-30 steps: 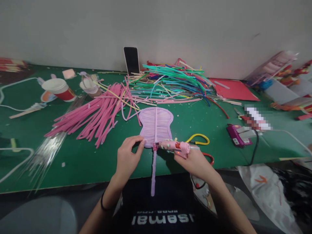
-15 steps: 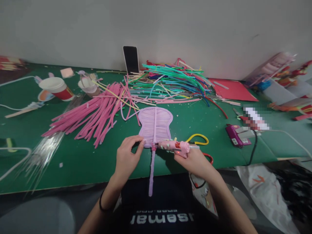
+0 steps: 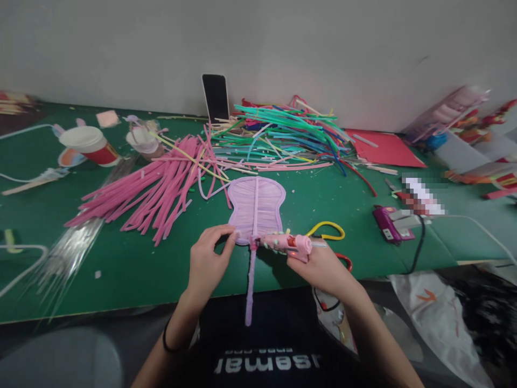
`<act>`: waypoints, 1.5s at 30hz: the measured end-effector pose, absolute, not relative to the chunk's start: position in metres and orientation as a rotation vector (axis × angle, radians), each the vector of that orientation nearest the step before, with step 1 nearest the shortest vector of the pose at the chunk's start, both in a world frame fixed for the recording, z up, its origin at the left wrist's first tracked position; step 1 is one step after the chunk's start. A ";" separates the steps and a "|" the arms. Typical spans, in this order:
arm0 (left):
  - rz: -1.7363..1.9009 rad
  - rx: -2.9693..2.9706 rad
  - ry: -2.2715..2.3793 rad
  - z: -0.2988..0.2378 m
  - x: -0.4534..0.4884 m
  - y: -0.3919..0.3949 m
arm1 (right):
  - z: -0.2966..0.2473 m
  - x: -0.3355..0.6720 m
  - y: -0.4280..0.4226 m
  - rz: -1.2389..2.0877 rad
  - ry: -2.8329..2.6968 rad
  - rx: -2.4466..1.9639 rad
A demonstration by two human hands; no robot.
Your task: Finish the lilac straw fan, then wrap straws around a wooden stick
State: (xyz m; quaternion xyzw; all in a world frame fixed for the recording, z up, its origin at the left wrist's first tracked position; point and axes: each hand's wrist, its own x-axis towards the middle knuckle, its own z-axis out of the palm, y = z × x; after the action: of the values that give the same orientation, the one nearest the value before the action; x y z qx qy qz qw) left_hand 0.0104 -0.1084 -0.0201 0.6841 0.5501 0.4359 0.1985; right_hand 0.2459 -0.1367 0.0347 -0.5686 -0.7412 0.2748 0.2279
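A lilac fan made of pipe cleaners [image 3: 256, 207] lies flat on the green table [image 3: 133, 269], its long stem [image 3: 250, 285] hanging over the front edge toward me. My left hand [image 3: 207, 264] pinches the fan's lower left edge with thumb and fingers. My right hand [image 3: 323, 268] grips a pink hot glue gun [image 3: 287, 243], whose nozzle touches the spot where the stem meets the fan.
Pink pipe cleaners [image 3: 153, 186] are spread to the left, a mixed coloured heap [image 3: 283, 134] behind. A phone [image 3: 215, 98] leans on the wall. A red paper cup [image 3: 91, 145], yellow-handled scissors [image 3: 329, 230], a purple glue gun [image 3: 390, 225] and red card [image 3: 383, 148] lie around.
Both hands hold their grips; the fan's stem has swung slightly to the left. The view has shifted a little.
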 end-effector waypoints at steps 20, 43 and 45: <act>1.207 1.913 1.536 -0.018 0.011 -0.109 | 0.037 0.241 -0.136 0.792 -2.087 -1.553; 1.419 2.281 1.245 -0.018 0.017 -0.109 | 0.035 0.261 -0.131 0.904 -1.869 -1.473; 1.401 2.384 1.198 -0.019 0.018 -0.110 | 0.030 0.265 -0.132 0.884 -1.861 -1.492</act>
State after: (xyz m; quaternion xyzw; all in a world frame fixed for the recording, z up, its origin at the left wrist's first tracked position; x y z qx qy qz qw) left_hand 0.0179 -0.1101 -0.0189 0.7893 0.3969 0.4641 0.0640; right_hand 0.2647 -0.1321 0.0304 -0.5606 -0.6992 0.3322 0.2942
